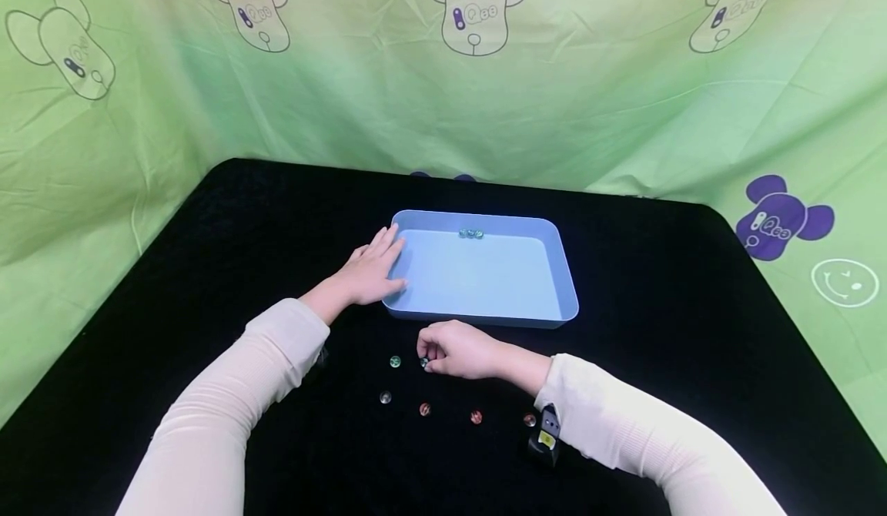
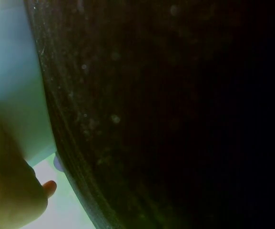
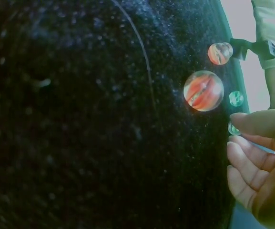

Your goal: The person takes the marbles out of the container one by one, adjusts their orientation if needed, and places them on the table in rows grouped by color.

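A light blue tray (image 1: 485, 281) lies on the black cloth, with a short row of greenish glass marbles (image 1: 471, 234) against its far wall. My left hand (image 1: 370, 271) rests over the tray's left rim, fingers spread and thumb inside. Just in front of the near wall, my right hand (image 1: 463, 349) pinches a green marble (image 3: 233, 129) between thumb and fingers, down at the cloth. Another green marble (image 1: 395, 362) sits to its left. In the left wrist view, only part of the left hand (image 2: 13, 195) shows at the lower left.
Nearer me on the black cloth (image 1: 637, 293) are a clear marble (image 1: 385, 397) and reddish marbles: one (image 1: 425, 409) at left, another (image 1: 476, 417) in the middle, a third (image 1: 530, 420) beside the right wrist camera (image 1: 544, 439). A green printed curtain (image 1: 360, 100) hangs behind.
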### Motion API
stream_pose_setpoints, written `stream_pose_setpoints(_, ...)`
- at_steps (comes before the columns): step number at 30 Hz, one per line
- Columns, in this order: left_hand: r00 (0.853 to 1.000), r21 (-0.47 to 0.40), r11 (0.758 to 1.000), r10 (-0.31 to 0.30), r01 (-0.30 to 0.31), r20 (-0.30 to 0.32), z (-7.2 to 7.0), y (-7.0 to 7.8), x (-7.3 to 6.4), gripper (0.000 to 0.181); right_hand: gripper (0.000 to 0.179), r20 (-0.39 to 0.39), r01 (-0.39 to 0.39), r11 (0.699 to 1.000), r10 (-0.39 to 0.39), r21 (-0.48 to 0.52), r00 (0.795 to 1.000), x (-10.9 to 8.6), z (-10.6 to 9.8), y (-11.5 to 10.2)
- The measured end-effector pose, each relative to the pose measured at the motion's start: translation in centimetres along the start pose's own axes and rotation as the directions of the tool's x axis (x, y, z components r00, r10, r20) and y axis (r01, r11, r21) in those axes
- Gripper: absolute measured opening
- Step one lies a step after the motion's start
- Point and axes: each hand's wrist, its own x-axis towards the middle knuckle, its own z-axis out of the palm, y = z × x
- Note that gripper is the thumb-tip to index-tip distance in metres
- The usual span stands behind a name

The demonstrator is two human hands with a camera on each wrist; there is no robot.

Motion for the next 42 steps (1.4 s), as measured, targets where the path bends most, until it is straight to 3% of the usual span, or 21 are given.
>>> stream_pose_setpoints(19,1.0,0.005,1.0,0.006,-0.006,-0.006,0.0,-0.1,0.0,0.073,0.012,-0.005,0.002,1.0,-0.001,0.023,1.0,-0.7,-1.0,0.1)
stream_pose_setpoints(36,1.0,-0.003,1.0,-0.001,0.001,0.012,-0.1,0.2,-0.1,0.073,0.013,-0.03,-0.023,0.978,0.029,0.208,0.999,-0.9,-3.0,-0.3)
stream_pose_setpoints(42,1.0,-0.015,1.0,-0.004,0.004,0.007,-0.2,0.2,-0.1,0.073,0.014,-0.074,-0.023,0.964,0.043,0.264,0.996,-0.8,-3.9,-0.2)
